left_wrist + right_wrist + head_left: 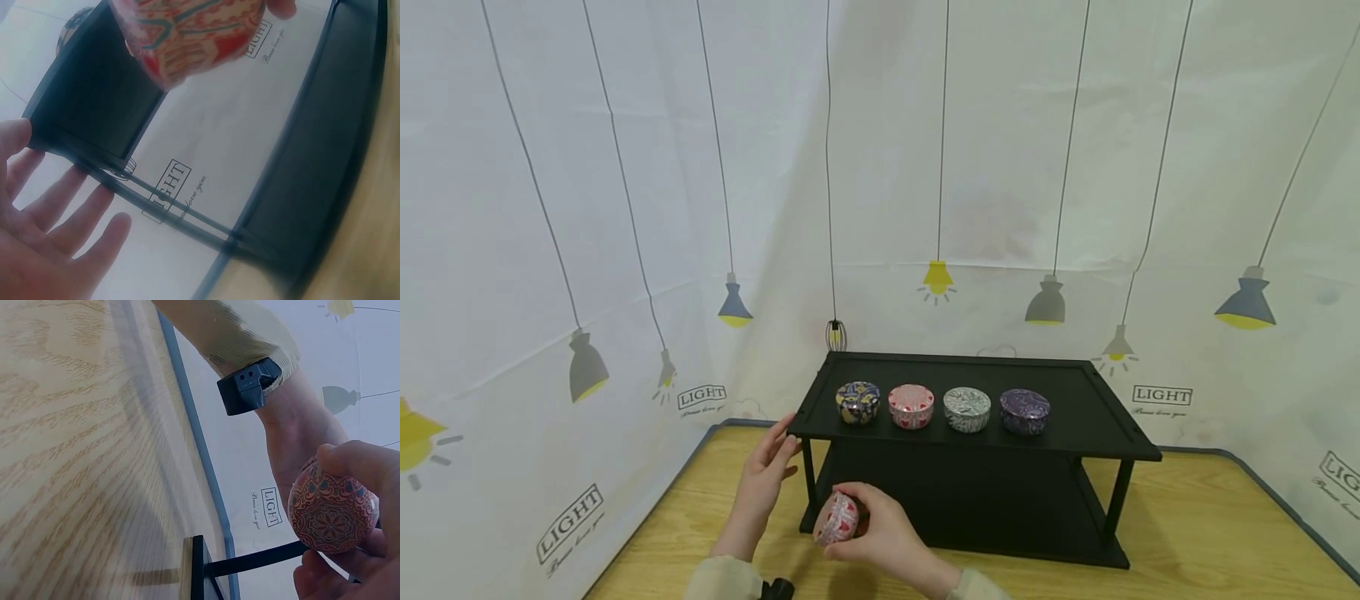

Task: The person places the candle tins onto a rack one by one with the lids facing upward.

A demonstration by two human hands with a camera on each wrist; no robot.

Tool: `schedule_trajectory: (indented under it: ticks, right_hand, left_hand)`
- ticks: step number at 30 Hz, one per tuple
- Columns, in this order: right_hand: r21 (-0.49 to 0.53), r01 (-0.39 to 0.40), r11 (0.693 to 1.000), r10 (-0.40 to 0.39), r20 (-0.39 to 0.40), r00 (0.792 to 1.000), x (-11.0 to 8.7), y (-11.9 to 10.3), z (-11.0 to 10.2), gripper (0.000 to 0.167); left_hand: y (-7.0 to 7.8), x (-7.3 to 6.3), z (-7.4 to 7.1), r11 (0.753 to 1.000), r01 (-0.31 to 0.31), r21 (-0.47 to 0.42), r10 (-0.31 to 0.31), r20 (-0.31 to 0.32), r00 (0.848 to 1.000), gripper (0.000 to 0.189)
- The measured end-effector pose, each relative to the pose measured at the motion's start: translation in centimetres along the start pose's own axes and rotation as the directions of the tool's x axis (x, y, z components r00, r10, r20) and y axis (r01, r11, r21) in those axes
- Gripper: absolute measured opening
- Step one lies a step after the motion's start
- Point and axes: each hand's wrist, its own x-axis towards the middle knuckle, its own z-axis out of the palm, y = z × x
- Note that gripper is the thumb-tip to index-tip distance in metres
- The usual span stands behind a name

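My right hand (887,533) grips a small round tin (837,518) with a pink and red pattern, tilted on its side in front of the shelf's left end. In the right wrist view one flat face of this tin (331,519) shows a mandala-like design, held between thumb and fingers. Fairly straight and spread, the fingers of my left hand (767,471) touch the left front corner of the black two-tier shelf (1097,408). On its top tier several tins stand in a row: dark blue-yellow (858,403), pink-red (912,407), white-green (967,410) and purple (1025,412).
The shelf's lower tier (970,508) lies beneath the top, between black posts (1118,500). Wood-grain table (1210,517) surrounds it. Pale printed sheeting (1000,167) with lamp drawings closes off the back and sides. A black wrist device (250,386) sits at the left sleeve.
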Motion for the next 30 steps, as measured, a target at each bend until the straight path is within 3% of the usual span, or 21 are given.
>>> schedule_trajectory:
  ticks: [20,30]
  right_hand:
    - [0.060,-0.014,0.998,0.014,0.013,1.000,-0.20,0.40,-0.35,0.061]
    - [0.097,-0.016,0.995,0.014,0.023,1.000,-0.27,0.46,-0.61,0.068]
  left_hand:
    - [-0.06,0.05,-0.13,1.000,0.006,-0.018,-0.006,0.003,1.000,0.050]
    - [-0.03,0.04,-0.09,1.000,-0.002,-0.012,0.002,0.004,1.000,0.050]
